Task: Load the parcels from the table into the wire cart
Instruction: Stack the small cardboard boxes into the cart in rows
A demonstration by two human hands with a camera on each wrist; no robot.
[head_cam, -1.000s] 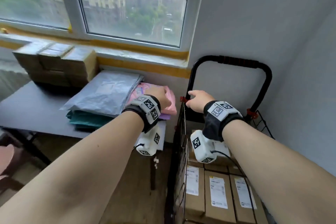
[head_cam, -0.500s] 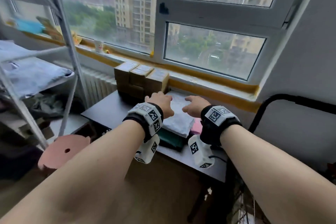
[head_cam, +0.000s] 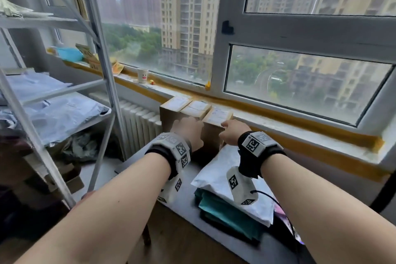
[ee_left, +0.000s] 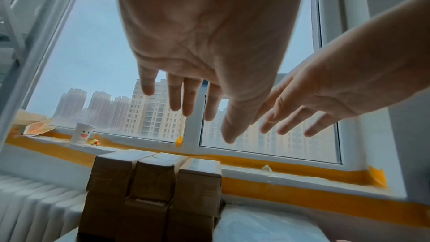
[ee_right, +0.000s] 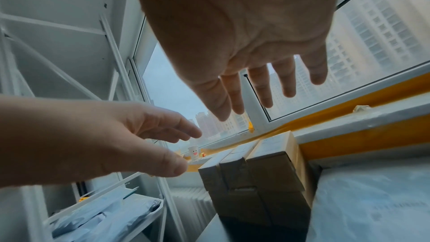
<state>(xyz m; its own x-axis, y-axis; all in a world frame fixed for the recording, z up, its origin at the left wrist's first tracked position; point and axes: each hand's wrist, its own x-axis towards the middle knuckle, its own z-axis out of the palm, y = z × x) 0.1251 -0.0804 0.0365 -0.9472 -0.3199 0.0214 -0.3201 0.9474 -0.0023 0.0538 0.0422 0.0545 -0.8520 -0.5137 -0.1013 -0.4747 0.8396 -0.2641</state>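
Observation:
A stack of brown cardboard parcels (head_cam: 196, 109) with white labels stands at the far end of the dark table (head_cam: 186, 180), against the window sill. Both hands reach toward it. My left hand (head_cam: 188, 133) and right hand (head_cam: 231, 133) hover just before its top edge. In the wrist views the left hand (ee_left: 207, 117) and right hand (ee_right: 256, 98) have straight, spread fingers, hold nothing, and stay above the boxes (ee_left: 158, 181) (ee_right: 256, 172) without touching them. A white poly mailer (head_cam: 216, 169) lies on teal mailers (head_cam: 227, 214) under my right wrist. Only the cart's black handle (head_cam: 385, 195) shows, at the right edge.
A white metal rack (head_cam: 102, 60) with plastic-wrapped packages (head_cam: 53, 113) stands at the left. A radiator (head_cam: 139, 122) sits below the sill, left of the boxes. A paper cup (head_cam: 142, 75) stands on the sill. The window frame rises right behind the boxes.
The view has swung left from the cart to the table's far end. Both hands went from the cart handle and pink mailers, over the mailer pile, to the cardboard stack, still holding nothing.

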